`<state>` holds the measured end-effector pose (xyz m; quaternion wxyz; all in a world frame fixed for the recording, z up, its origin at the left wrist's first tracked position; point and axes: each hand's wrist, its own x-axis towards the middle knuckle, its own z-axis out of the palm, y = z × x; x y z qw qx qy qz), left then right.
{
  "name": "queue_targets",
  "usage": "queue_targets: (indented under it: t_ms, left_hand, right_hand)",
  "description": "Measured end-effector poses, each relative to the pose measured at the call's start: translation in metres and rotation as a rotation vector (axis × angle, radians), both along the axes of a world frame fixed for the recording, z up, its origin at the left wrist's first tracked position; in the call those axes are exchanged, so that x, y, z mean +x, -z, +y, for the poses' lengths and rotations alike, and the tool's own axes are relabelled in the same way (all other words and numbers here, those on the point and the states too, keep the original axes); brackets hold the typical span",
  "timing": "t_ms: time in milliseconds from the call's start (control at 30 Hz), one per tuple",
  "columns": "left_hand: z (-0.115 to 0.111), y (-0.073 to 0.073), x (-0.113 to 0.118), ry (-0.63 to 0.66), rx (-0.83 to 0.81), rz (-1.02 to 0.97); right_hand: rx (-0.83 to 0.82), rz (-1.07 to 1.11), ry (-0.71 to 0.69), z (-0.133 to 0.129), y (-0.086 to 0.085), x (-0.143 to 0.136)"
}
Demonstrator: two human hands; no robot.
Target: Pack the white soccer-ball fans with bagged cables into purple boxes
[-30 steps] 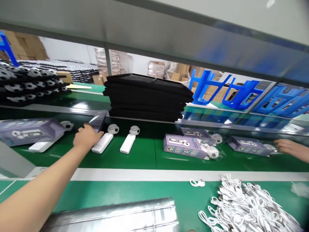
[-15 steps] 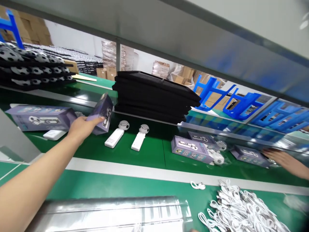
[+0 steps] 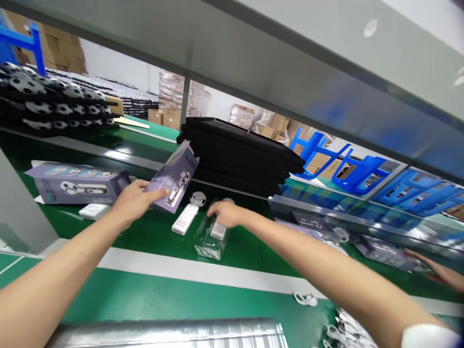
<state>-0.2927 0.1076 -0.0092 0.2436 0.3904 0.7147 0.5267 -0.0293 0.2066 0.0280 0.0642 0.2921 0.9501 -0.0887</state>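
My left hand holds a small purple printed box, lifted and tilted above the green belt. My right hand reaches over the belt and grips a white handheld fan together with a clear plastic bag that hangs below it. A second white fan with a football-patterned head lies on the belt between my hands.
A larger purple box lies at the left with a white piece beside it. Stacked black trays stand behind the belt. More purple boxes lie at the right, near another person's hand. White cables and foil-like bags lie near me.
My left hand has lifted the purple box higher and tilted it. My right arm has come into view and closed on a white fan with a clear bag.
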Motion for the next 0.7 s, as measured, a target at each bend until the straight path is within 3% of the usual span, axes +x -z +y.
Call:
queue_targets:
  t_ms: [100,200,267,467,567,600,700]
  left_hand:
    - [-0.001,-0.002,0.006,0.068,0.002,-0.071]
    - [0.0,-0.005,0.019,0.137,-0.023,-0.103]
    - [0.001,-0.006,0.027,0.152,-0.026,-0.1]
    - [0.0,-0.008,0.032,0.244,-0.054,-0.217]
    - [-0.007,-0.008,0.024,0.353,-0.144,-0.269]
    - [-0.009,-0.009,0.021,0.388,-0.172,-0.294]
    - [-0.014,-0.011,0.023,0.507,-0.291,-0.311]
  right_hand:
    - [0.367,-0.384,-0.384,0.013,0.013,-0.003]
    - [0.506,-0.366,-0.627,0.017,0.014,0.023]
    - [0.53,-0.293,-0.67,0.025,0.011,0.036]
    - [0.538,-0.41,-0.621,0.074,0.031,0.04]
    - [0.484,-0.37,-0.565,0.101,0.02,0.051]
    - [0.51,-0.32,-0.464,0.11,0.009,0.058]
    - [0.677,-0.131,0.012,0.12,-0.028,0.083]
